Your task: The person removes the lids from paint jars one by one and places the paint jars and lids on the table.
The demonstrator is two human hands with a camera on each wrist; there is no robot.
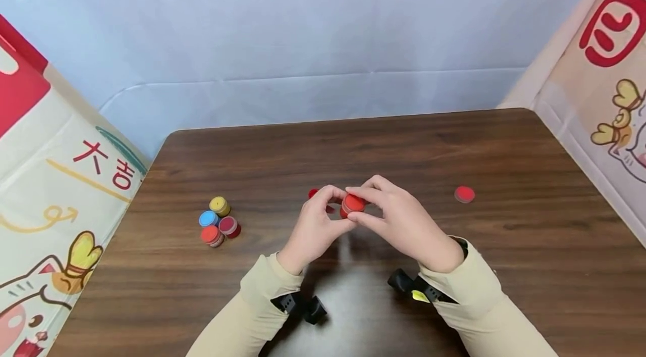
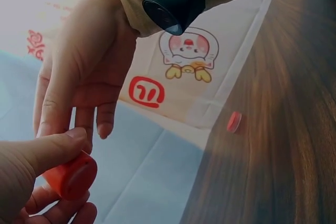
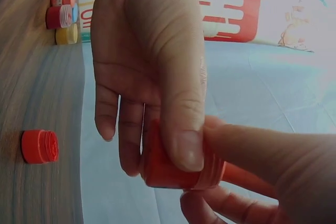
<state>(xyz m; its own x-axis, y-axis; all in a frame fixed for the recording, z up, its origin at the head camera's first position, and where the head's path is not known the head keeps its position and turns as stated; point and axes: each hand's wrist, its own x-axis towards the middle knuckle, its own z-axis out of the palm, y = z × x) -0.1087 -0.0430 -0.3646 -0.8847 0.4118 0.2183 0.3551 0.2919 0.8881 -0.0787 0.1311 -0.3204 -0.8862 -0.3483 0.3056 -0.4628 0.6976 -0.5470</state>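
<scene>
Six jars I count: the left hand (image 1: 315, 222) grips the body of one red jar (image 1: 354, 203) just above the surface (image 1: 252, 161) while the right hand (image 1: 404, 219) pinches its lid, its short axis roughly upright, lid up. An open red jar (image 3: 39, 146) stands beneath, and yellow (image 1: 220, 205), blue (image 1: 208, 218), orange-red (image 1: 212, 236) and dark-red (image 1: 230, 226) jars cluster left, one red lid (image 1: 464, 194) lying right. The left cloth (image 1: 108, 205) reads 大吉; jar labels are too small.
</scene>
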